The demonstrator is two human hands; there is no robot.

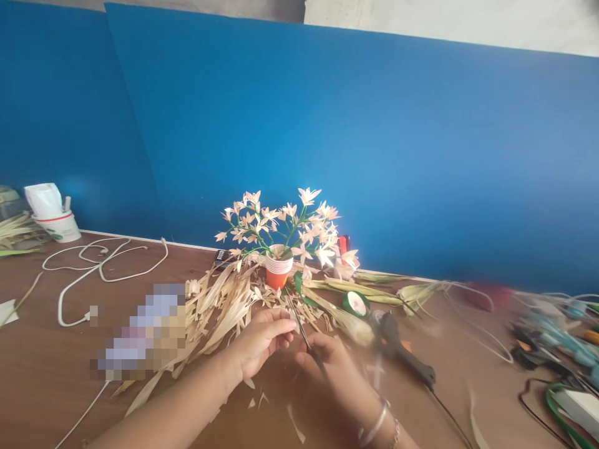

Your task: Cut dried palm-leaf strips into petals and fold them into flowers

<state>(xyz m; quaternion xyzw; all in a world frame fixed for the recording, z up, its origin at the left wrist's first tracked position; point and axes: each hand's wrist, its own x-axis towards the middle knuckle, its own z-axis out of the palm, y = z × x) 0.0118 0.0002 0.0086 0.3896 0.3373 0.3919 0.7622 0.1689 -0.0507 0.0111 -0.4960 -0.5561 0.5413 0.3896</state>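
Note:
My left hand (pixel 259 340) is closed in a pinch on a small pale piece of husk (pixel 296 323), mostly covered by the fingertips. In my right hand (pixel 334 368) are dark scissors (pixel 303 332), their blades pointing away from me beside the left fingertips; motion blurs the handles. Just beyond both hands stands an orange and white paper cup (pixel 279 273), upright, with green-stemmed pale husk flowers (pixel 309 234) spreading from it. Dry corn husks (pixel 224 305) are heaped around the cup. Small husk scraps (pixel 294 424) lie on the brown table below my hands.
To the right are a green tape roll (pixel 356 304), a black glue gun (pixel 405 352) with its cord, and blurred clutter (pixel 556 343). White cables (pixel 70 293) and a white tub (pixel 58 226) sit left, near a pixelated object (pixel 145 330). A blue panel (pixel 299 125) rises behind.

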